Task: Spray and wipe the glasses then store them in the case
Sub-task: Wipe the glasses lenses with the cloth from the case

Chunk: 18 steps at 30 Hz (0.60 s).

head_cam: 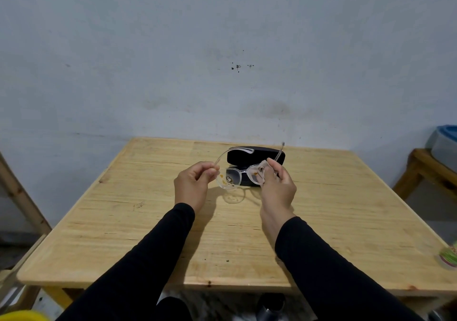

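Head view: no readable writing or brand on anything. One pair of clear-framed glasses (239, 172) held in the air above one wooden table (346, 209), temples unfolded, orange-brown specks on the lens nearer the left hand. Left hand (192, 184) pinches one temple near the hinge; right hand (277, 187) grips the opposite lens and hinge. One black case (254, 156) lies open just behind them on the table.

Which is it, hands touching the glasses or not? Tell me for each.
Touching, both. The head view shows the left hand pinching the glasses at one temple hinge, and the right hand gripping the other lens end.
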Available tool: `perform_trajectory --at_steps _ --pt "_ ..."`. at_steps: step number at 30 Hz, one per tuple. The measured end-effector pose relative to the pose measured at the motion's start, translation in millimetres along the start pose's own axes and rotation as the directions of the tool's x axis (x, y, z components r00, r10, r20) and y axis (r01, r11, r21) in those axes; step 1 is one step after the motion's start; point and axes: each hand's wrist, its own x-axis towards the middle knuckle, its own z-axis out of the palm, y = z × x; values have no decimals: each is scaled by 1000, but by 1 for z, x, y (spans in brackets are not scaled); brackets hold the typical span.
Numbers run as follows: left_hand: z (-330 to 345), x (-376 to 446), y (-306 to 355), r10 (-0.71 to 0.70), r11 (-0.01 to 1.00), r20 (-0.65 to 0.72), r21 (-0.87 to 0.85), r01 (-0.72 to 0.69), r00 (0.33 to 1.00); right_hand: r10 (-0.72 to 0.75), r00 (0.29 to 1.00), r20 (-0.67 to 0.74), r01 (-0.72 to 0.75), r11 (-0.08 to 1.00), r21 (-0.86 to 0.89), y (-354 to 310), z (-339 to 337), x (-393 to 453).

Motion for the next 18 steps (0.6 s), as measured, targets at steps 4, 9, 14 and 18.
perform_trajectory --at_steps 4,9,14,18 --pt "5 2 5 33 999 20 -17 -32 999 -43 998 34 45 996 -71 1 -2 4" --pt "7 6 5 34 999 24 -24 -34 999 -21 989 146 49 979 -197 -1 -8 9" --pt "6 11 5 59 998 -2 -19 -59 998 60 953 296 24 962 -274 -3 -15 14" --pt "5 16 6 67 998 -12 3 -67 998 142 890 433 -1 951 -310 -11 -22 15"
